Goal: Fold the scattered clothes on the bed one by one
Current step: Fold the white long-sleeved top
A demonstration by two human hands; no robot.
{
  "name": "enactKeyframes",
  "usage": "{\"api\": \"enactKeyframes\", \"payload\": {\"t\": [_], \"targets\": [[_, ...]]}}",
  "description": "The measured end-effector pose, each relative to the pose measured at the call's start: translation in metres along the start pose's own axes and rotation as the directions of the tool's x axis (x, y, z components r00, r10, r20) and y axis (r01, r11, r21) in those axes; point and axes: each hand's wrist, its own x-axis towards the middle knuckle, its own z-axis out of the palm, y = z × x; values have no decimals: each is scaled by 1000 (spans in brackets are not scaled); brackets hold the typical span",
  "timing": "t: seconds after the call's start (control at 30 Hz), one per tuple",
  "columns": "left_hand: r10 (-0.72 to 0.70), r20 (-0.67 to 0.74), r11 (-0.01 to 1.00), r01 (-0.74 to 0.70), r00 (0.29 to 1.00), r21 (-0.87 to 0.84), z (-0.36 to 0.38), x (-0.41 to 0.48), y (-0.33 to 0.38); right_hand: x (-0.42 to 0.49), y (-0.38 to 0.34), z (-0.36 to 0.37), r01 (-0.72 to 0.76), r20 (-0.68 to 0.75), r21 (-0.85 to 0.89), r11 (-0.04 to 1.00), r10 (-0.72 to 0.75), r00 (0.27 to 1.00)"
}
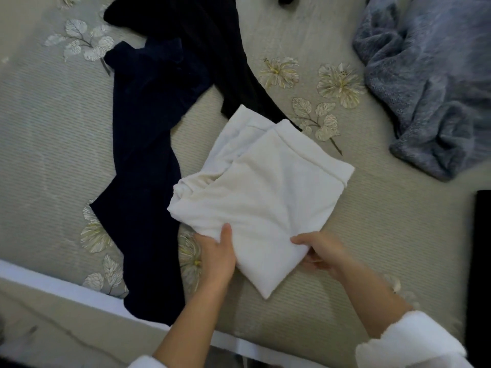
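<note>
The bed (372,248) fills the frame. A grey garment (430,88) lies crumpled at upper right, a black one (212,35) at top centre and a navy one (143,155) down the left. The folded white garment (265,192) sits at centre. It looks soft, light and floppy, so it is best held along its near edge. The left hand (216,258) and right hand (322,252) each grip that edge.

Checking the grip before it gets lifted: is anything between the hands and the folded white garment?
Nothing visible. The left hand and right hand both grip the white garment directly at its near edge. The navy garment lies alongside on the left; the black garment reaches its far edge.
</note>
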Motion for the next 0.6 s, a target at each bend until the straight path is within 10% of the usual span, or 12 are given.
{"api": "enactKeyframes", "payload": {"t": [0.13, 0.27, 0.4, 0.6], "targets": [[110, 103, 980, -125, 989, 157, -10, -18, -21, -22, 72, 14, -273, 255, 23, 962, 259, 932], [41, 298, 977, -101, 954, 189, -45, -15, -41, -40, 93, 10, -273, 322, -345, 898, 386, 864], [42, 213, 952, -104, 976, 289, -64, -2, -38, -29, 71, -22, 90, 115, -355, 931, -52, 992], [443, 143, 726, -447, 885, 523, -42, 19, -8, 6, 2, -32, 538, -95, -594, 598, -716, 692]]}}
